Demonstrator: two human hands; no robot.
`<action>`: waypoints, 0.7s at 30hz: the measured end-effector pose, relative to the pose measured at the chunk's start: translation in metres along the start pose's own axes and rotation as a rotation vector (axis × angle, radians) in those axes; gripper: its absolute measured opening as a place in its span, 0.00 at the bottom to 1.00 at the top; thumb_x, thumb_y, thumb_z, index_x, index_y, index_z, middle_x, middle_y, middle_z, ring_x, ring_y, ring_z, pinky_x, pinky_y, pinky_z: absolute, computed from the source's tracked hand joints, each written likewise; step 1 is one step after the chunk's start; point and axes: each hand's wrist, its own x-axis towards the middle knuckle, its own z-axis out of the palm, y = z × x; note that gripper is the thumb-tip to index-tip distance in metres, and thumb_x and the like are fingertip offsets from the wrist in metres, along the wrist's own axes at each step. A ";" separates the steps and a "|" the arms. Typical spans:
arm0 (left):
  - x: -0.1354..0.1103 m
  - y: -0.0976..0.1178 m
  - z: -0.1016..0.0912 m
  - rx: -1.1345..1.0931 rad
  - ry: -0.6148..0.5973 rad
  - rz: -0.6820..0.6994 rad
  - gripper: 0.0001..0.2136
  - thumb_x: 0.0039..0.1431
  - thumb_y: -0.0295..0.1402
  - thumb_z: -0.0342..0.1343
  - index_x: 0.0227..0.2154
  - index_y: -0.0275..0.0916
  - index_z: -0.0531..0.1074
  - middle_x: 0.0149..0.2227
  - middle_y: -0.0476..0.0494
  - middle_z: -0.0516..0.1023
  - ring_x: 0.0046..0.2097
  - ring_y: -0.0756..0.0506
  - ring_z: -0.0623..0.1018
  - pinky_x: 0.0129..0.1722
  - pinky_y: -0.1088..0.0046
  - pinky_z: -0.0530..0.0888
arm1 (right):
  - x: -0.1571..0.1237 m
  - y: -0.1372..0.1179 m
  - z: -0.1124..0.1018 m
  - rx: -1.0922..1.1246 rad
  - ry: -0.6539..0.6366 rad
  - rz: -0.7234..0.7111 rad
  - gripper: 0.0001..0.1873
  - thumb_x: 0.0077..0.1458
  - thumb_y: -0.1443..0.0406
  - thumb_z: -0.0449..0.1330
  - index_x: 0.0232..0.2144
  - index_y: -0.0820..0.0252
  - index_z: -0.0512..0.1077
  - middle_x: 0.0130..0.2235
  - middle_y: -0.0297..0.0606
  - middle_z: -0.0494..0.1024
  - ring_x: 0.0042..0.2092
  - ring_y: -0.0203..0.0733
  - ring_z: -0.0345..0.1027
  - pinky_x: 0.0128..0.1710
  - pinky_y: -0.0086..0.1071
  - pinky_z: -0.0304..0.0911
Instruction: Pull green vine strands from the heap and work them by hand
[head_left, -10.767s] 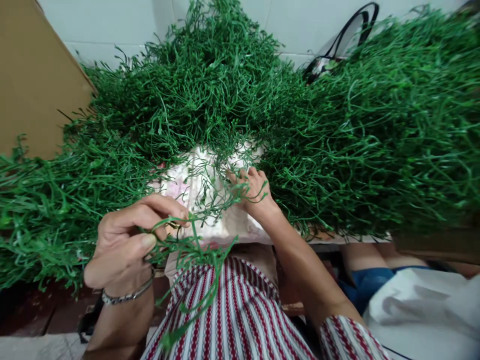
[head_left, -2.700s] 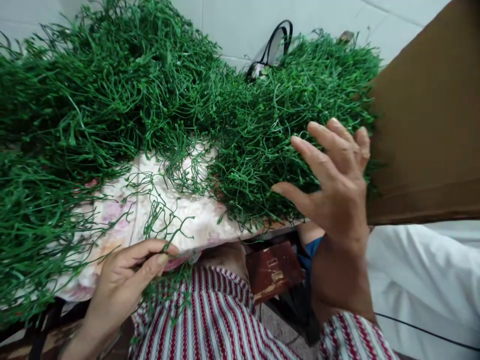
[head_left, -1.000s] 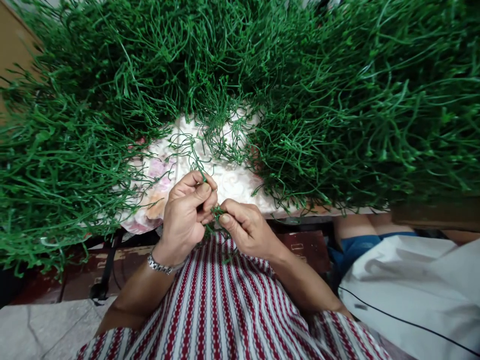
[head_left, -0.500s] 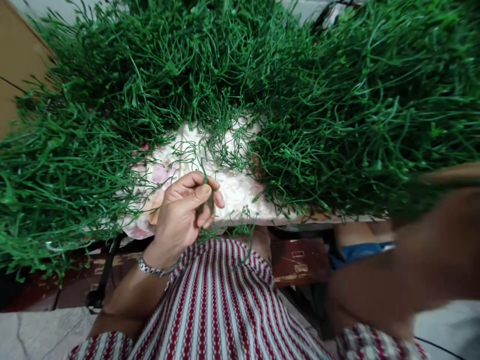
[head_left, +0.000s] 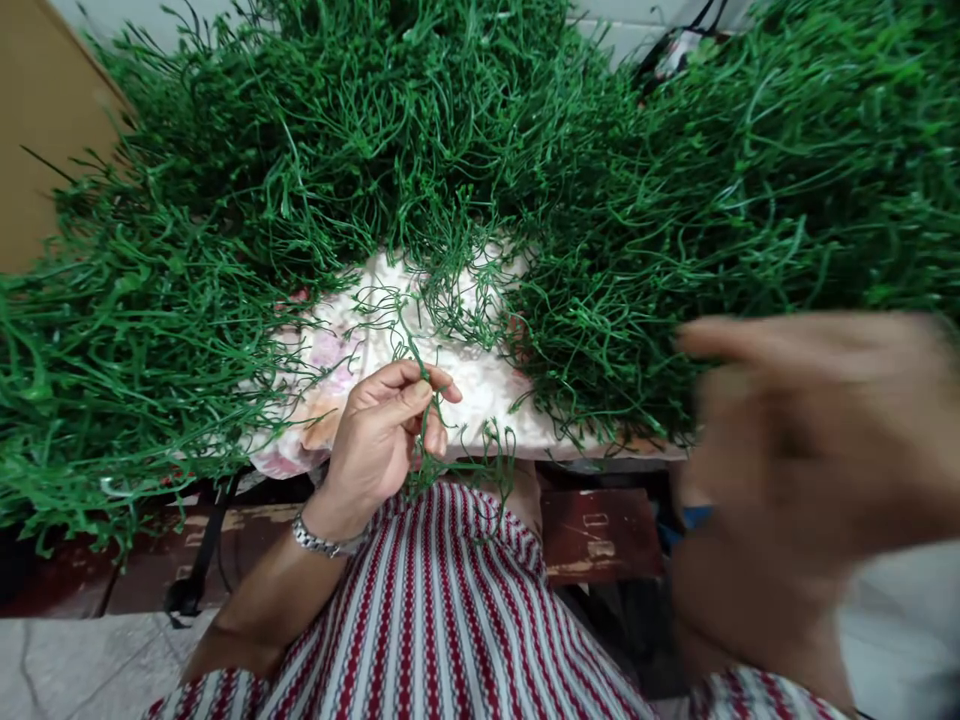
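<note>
My left hand (head_left: 379,425), with a metal-banded watch (head_left: 326,541) at the wrist, pinches a thin green artificial stem (head_left: 414,348) between thumb and fingers. One part of the stem sticks up past the fingertips; more green strands hang below the hand, over my lap. On the right, my right hand (head_left: 817,440) is raised in front of the large pile of green stems (head_left: 615,290). Motion smears its fingers, so whether it holds anything cannot be made out.
A pale floral cloth (head_left: 480,380) covers the work surface, with loose stems scattered over it. Another heap of stems (head_left: 142,340) lies at the left. Behind it stands a tan panel (head_left: 52,130). Below the surface's edge is a dark red worn bench (head_left: 600,530).
My right hand has moved inward from the right edge, into fuller view. My left hand keeps its pinch on the stem and sits slightly farther right and lower.
</note>
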 end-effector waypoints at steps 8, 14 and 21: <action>-0.001 0.007 -0.011 0.001 0.047 0.070 0.02 0.52 0.29 0.55 0.29 0.37 0.69 0.29 0.48 0.75 0.18 0.54 0.70 0.19 0.75 0.69 | -0.038 -0.011 0.054 -0.054 -0.223 0.001 0.14 0.56 0.71 0.54 0.46 0.66 0.67 0.38 0.41 0.76 0.39 0.39 0.70 0.39 0.32 0.66; 0.002 0.008 -0.010 0.014 0.042 0.115 0.01 0.52 0.28 0.54 0.28 0.36 0.70 0.27 0.47 0.75 0.18 0.54 0.69 0.18 0.75 0.68 | -0.061 -0.010 0.068 -0.063 -0.423 0.015 0.24 0.55 0.74 0.50 0.55 0.63 0.60 0.40 0.42 0.73 0.39 0.39 0.68 0.37 0.33 0.67; 0.004 0.018 -0.015 0.156 0.114 0.246 0.10 0.51 0.29 0.58 0.38 0.37 0.72 0.35 0.44 0.77 0.29 0.49 0.76 0.27 0.73 0.74 | -0.043 -0.008 0.087 0.028 -0.043 -0.065 0.15 0.53 0.75 0.50 0.43 0.66 0.68 0.30 0.40 0.73 0.31 0.37 0.65 0.31 0.30 0.64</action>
